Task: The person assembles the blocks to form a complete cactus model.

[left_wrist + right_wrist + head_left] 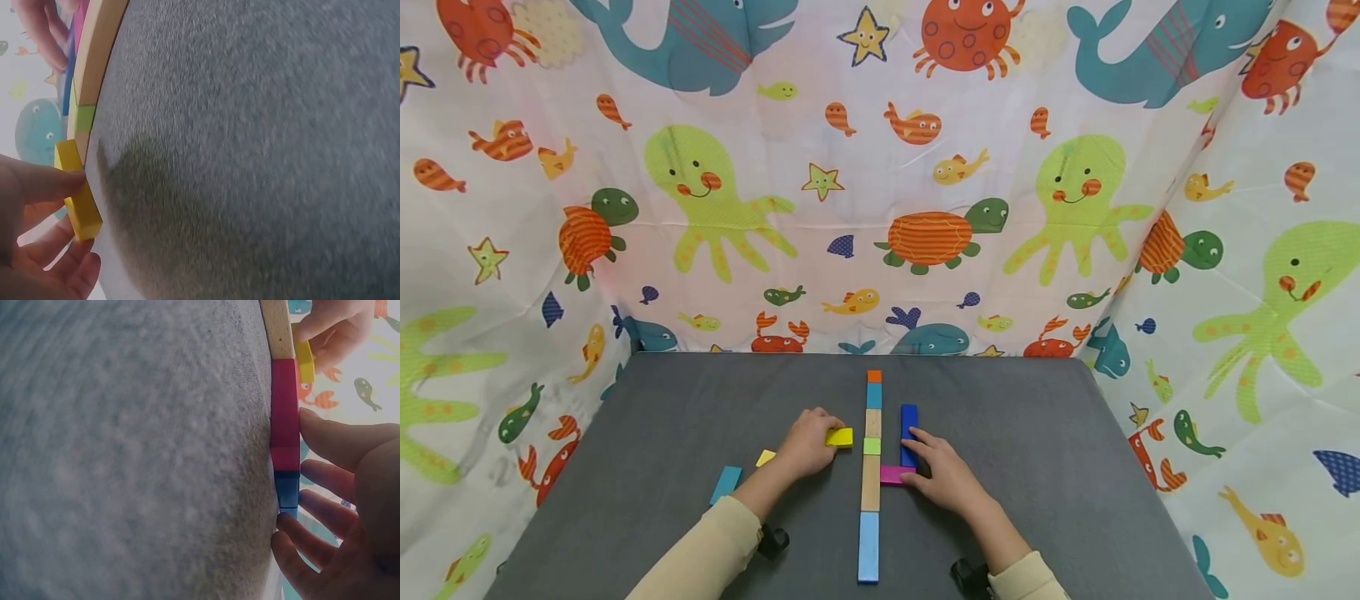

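Note:
My left hand (803, 443) pinches a small yellow block (841, 437) between thumb and fingers, left of a long row of blocks. In the left wrist view the thumb lies across this yellow block (81, 197). My right hand (953, 477) rests with spread fingers at a dark blue block (909, 419) and a magenta block (892, 475). The magenta block sticks out sideways from a long wooden block (870, 483) in the row; the blue one stretches away from its outer end. Also in the row are a green block (872, 446) and a light blue block (868, 546).
A turquoise block (726, 484) and another yellow block (765, 457), partly hidden by the left arm, lie on the left of the grey table (1037, 417). An orange block (874, 376) ends the row at the back. A printed curtain (850, 283) stands behind.

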{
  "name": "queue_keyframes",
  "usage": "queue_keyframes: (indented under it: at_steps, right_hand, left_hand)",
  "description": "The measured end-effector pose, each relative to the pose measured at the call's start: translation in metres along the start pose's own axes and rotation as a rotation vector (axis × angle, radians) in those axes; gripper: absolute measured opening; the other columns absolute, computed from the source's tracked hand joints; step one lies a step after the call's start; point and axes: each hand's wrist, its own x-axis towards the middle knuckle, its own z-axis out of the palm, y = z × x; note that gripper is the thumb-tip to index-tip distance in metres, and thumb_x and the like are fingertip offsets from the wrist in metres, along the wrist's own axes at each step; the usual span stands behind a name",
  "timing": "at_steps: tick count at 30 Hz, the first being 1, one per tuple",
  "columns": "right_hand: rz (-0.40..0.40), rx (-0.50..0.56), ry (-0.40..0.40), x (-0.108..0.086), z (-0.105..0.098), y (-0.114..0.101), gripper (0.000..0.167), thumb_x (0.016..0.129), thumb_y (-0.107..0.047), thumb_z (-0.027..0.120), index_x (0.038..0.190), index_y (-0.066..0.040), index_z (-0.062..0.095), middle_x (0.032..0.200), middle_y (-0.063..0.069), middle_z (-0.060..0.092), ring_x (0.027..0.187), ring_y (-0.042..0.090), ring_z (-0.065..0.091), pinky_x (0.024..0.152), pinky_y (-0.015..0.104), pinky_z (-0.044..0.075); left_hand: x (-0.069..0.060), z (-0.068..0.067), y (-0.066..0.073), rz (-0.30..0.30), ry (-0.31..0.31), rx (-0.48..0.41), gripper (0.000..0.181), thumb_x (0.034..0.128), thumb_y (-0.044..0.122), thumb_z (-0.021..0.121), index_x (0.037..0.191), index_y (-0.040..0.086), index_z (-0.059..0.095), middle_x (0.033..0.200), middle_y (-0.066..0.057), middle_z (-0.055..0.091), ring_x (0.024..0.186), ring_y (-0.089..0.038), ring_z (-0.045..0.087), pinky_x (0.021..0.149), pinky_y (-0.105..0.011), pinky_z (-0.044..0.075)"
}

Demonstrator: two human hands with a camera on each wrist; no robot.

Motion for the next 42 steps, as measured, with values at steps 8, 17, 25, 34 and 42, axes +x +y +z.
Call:
queue_keyframes:
  at_steps: [8, 17, 25, 34, 42]
  right_hand:
    - [-0.001, 0.006, -0.004, -0.001, -0.001, -0.001, 0.062, 0.097, -0.036, 0.078, 0.151, -0.012, 0.060, 0.165, 0.012, 0.046, 0.148, 0.040, 0.044, 0.111, 0.063, 0.046]
    - [0.016, 0.006, -0.006, 0.000, -0.001, -0.001, 0.062, 0.098, -0.038, 0.078, 0.152, -0.014, 0.060, 0.166, 0.011, 0.046, 0.149, 0.040, 0.044, 0.112, 0.063, 0.045]
    - [0.017, 0.005, -0.004, 0.000, -0.001, 0.000, 0.061, 0.098, -0.038, 0.077, 0.152, -0.015, 0.060, 0.166, 0.011, 0.045, 0.149, 0.040, 0.043, 0.112, 0.063, 0.045]
    - [0.029, 0.008, -0.009, 0.001, -0.001, -0.002, 0.062, 0.097, -0.039, 0.078, 0.152, -0.017, 0.060, 0.166, 0.009, 0.045, 0.149, 0.040, 0.043, 0.112, 0.063, 0.045]
    - [0.024, 0.002, -0.013, 0.000, 0.000, -0.001, 0.062, 0.097, -0.038, 0.078, 0.152, -0.016, 0.060, 0.166, 0.010, 0.045, 0.149, 0.040, 0.044, 0.112, 0.063, 0.045]
  left_hand:
    - [0.004, 0.012, 0.005, -0.030, -0.029, 0.006, 0.034, 0.0916, 0.006, 0.080, 0.126, 0.009, 0.077, 0.122, -0.011, 0.067, 0.109, -0.029, 0.056, 0.102, -0.049, 0.052]
    - [0.008, 0.019, 0.007, -0.051, -0.028, 0.023, 0.036, 0.0938, 0.005, 0.077, 0.129, 0.010, 0.076, 0.123, -0.010, 0.066, 0.112, -0.029, 0.055, 0.103, -0.049, 0.051]
    - [0.010, 0.023, 0.008, -0.052, -0.021, 0.028, 0.035, 0.0939, 0.004, 0.077, 0.128, 0.011, 0.076, 0.121, -0.009, 0.065, 0.110, -0.027, 0.054, 0.102, -0.047, 0.051]
    - [0.011, 0.026, 0.009, -0.006, -0.017, 0.035, 0.036, 0.0939, 0.003, 0.075, 0.129, 0.009, 0.075, 0.122, -0.010, 0.065, 0.110, -0.028, 0.054, 0.101, -0.048, 0.049]
    - [0.011, 0.029, 0.006, -0.004, -0.019, 0.034, 0.038, 0.0936, 0.006, 0.077, 0.131, 0.010, 0.074, 0.124, -0.010, 0.065, 0.112, -0.028, 0.054, 0.103, -0.049, 0.049]
